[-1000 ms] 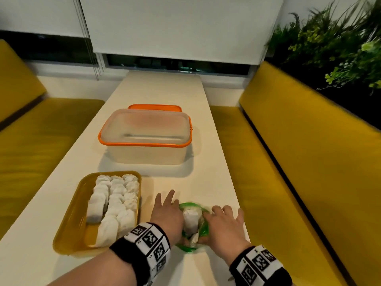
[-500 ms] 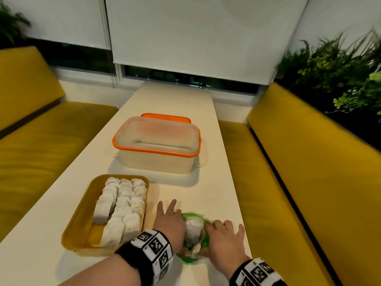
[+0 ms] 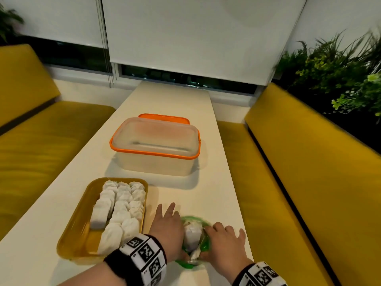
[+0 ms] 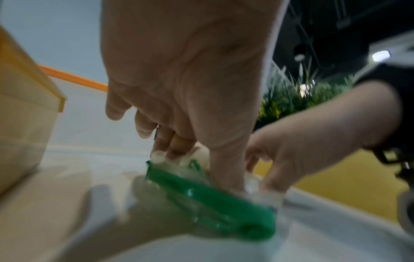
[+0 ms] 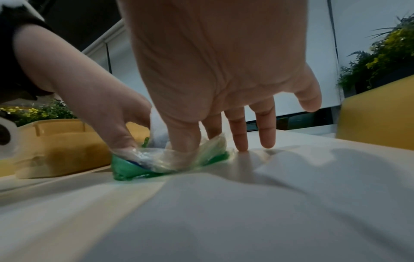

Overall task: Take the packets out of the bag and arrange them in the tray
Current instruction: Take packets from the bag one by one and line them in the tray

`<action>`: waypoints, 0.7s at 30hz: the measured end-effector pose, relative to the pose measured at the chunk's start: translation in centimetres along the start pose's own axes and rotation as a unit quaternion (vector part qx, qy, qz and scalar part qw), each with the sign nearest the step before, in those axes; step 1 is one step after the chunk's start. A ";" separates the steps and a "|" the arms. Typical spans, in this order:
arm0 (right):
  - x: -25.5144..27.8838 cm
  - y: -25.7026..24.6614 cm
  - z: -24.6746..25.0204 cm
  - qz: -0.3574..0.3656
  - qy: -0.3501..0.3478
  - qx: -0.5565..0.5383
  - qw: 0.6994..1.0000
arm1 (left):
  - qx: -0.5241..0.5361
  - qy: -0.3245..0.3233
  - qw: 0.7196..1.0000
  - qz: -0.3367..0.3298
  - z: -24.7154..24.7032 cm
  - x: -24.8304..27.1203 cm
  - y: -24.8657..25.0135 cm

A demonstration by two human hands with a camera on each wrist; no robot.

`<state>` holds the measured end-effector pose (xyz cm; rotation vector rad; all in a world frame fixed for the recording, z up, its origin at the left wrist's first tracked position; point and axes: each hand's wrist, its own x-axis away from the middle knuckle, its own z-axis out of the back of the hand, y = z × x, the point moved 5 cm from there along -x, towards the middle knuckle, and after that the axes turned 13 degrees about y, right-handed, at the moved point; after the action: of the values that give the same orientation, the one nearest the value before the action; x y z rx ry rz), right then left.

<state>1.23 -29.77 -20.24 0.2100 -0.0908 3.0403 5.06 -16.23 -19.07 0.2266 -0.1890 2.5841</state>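
A clear bag with a green zip edge (image 3: 204, 245) lies on the white table (image 3: 177, 100) near its front. A white packet (image 3: 192, 236) stands in the bag's open mouth. My left hand (image 3: 171, 228) pinches the bag's left rim with thumb and first fingers, its other fingers spread. My right hand (image 3: 222, 242) has its thumb (image 5: 183, 140) tucked inside the plastic (image 5: 170, 157) and pinches the right rim, with its remaining fingers straight on the table. To the left, the yellow tray (image 3: 80, 221) holds several white packets (image 3: 121, 205) in rows.
A frosted plastic box with an orange rim (image 3: 156, 145) stands mid-table, and its orange lid (image 3: 162, 117) lies behind it. Yellow benches (image 3: 41, 145) (image 3: 309, 166) flank the narrow table. Plants (image 3: 340, 79) stand at the far right. The table's right edge runs close to my right hand.
Both hands stay on the bag in the same spot. Only the head view has tilted up and to the left a little.
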 end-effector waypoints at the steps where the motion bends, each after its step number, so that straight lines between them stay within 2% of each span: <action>1: -0.1 0.0 0.2 -0.002 -0.017 -0.009 1.000 | 0.015 0.000 1.000 -0.002 0.6 0.1 -0.4; 4: -0.6 0.1 1.8 -0.003 -0.043 -0.040 0.998 | 0.045 0.022 0.999 -0.007 2.3 0.4 -1.7; 8: -0.8 -1.8 3.7 0.032 0.043 -0.099 0.994 | 0.067 0.028 0.997 -0.002 3.2 1.0 -2.6; 12: -0.2 -3.6 2.9 0.063 0.088 -0.076 0.991 | 0.075 0.040 0.996 -0.004 4.0 1.3 -3.1; 14: -0.1 -3.8 2.8 0.068 0.108 -0.099 0.987 | 0.091 0.042 0.995 -0.008 4.3 1.2 -3.5; 17: 0.0 -3.8 3.6 0.070 0.125 -0.138 0.980 | 0.143 0.011 0.990 -0.008 4.5 0.7 -4.4; 19: 0.0 -3.4 4.0 0.056 0.113 -0.182 0.975 | 0.229 -0.041 0.972 0.023 4.3 0.6 -4.6; 21: 0.0 -2.8 4.5 0.032 0.101 -0.267 0.958 | 0.288 -0.057 0.956 0.022 4.6 0.5 -4.2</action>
<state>2.13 -27.31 -15.65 -0.1468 -0.8996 2.9361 7.42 -13.22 -14.10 0.5846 0.5337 2.6081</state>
